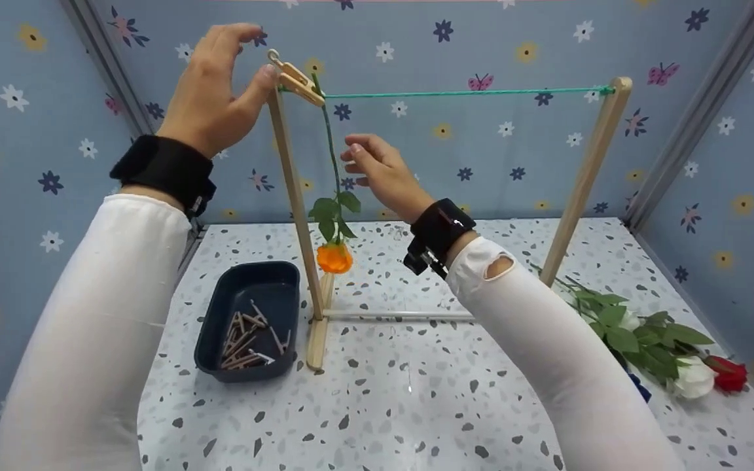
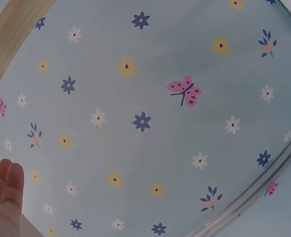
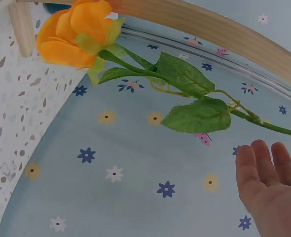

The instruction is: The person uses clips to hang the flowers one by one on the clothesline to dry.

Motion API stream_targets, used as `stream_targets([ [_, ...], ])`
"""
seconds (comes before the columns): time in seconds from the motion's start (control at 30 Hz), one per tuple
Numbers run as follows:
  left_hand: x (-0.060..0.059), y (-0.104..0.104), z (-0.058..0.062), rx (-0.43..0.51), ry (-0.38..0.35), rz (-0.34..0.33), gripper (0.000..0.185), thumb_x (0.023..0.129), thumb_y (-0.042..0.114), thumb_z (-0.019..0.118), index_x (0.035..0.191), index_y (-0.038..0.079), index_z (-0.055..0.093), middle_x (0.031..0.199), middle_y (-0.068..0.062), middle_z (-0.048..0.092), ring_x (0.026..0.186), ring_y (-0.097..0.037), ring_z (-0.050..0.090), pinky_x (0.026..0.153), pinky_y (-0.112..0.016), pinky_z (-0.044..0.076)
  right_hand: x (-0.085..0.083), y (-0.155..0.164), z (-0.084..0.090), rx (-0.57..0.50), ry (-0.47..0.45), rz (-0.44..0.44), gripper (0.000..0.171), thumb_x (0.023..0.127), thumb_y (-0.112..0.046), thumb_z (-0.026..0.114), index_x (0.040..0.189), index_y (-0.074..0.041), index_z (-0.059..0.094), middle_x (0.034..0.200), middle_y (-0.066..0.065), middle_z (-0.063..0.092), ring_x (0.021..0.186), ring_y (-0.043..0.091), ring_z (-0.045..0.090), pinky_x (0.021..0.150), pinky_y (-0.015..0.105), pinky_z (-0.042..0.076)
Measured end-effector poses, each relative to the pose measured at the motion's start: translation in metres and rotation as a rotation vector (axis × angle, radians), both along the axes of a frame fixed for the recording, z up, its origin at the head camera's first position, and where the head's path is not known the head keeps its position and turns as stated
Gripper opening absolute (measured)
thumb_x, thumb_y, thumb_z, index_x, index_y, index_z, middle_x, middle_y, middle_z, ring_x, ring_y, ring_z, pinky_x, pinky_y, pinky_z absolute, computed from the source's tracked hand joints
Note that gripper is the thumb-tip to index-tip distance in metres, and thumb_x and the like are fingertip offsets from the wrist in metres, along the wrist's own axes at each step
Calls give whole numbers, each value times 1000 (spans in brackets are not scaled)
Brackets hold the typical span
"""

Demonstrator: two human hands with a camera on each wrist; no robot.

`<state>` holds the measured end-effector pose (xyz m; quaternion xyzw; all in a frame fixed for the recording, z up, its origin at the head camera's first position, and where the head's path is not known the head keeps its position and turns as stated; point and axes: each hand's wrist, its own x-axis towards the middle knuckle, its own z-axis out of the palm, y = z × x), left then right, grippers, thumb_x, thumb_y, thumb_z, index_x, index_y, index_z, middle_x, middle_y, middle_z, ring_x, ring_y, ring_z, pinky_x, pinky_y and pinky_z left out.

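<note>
An orange rose (image 1: 334, 258) hangs head down from the green cord (image 1: 436, 93), its stem clipped by a wooden clothespin (image 1: 302, 85) near the left post. Beside that clothespin is my left hand (image 1: 213, 91), fingers spread apart and thumb tip right at the peg's end. Only its fingertips and part of the palm appear in the left wrist view. My right hand (image 1: 383, 171) is held just right of the stem, fingers loosely bent and holding nothing. In the right wrist view the rose's green leaves (image 3: 197, 116) show close by that hand.
A dark blue bin (image 1: 247, 374) with several wooden clothespins (image 1: 239, 343) stands at left. The wooden frame has a right post (image 1: 588, 176) and a white bottom bar (image 1: 403, 315). White roses (image 1: 694, 377), a red rose (image 1: 727, 373) and leaves lie at right. Flower-patterned walls enclose the speckled table.
</note>
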<state>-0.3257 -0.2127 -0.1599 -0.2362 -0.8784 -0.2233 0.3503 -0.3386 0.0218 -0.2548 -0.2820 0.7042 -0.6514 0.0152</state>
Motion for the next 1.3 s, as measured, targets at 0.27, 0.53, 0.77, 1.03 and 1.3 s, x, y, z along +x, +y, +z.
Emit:
stream_targets([
  [0.27,0,-24,-29,95,-33,-2,43,90,38,41,128,21,39,116,-4,47,99,-16,46,82,-32,39,-13,27,-13,-53,15,-19,29,95,-24,41,119,-11,48,108,10,54,97,23,54,83,38,43],
  [0.53,-4,-28,-89,119,-180,-77,33,93,37,33,106,10,47,89,-5,51,73,-18,47,63,-34,37,-3,53,-29,-104,-16,31,26,94,-22,43,112,-5,49,97,22,52,84,34,54,72,41,47],
  [0.77,-9,-34,-150,-75,-460,-38,43,93,43,31,78,15,60,74,-2,57,62,-18,49,59,-35,38,15,70,-54,-64,-6,92,33,94,-26,43,91,2,59,74,21,54,59,24,49,53,31,43],
  [1.03,-16,-38,-219,-433,-699,43,18,79,34,61,73,17,64,65,3,56,55,-17,49,53,-33,40,39,79,-83,10,-6,138,41,94,-27,43,77,7,57,59,14,47,50,19,41,46,27,36],
  [1.3,-18,-55,-273,-640,-730,121,30,71,-1,62,98,10,68,91,-6,63,80,-24,58,70,-44,46,66,96,-100,153,53,130,38,95,-17,41,65,3,53,52,15,38,45,16,32,42,25,27],
])
